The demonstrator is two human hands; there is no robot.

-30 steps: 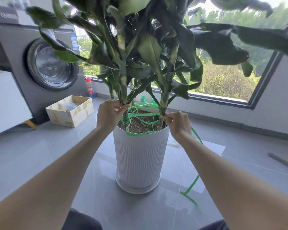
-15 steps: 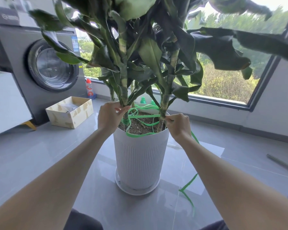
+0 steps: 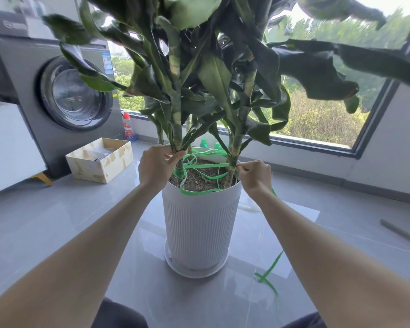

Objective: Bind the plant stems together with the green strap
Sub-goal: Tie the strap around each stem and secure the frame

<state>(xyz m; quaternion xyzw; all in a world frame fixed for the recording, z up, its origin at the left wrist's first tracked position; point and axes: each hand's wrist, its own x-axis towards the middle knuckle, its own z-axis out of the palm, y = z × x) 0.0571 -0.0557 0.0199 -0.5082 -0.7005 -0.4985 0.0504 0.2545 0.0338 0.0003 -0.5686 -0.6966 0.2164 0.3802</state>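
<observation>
Green strap: loose loops over the soil of the white pot, left hand grip pinching it against one of the plant stems, right hand pinching it beside the other; advise drawing slack out evenly before tying.

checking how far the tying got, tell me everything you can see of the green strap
The green strap is a thin, flat, bright band, plastic-looking. It lies in slack loops over the soil in the white ribbed pot, wraps the base of the left stem and spans to the right stem. The right hand pinches it there; the left hand seems to pinch it against the left stem. Its tail trails onto the floor.
</observation>
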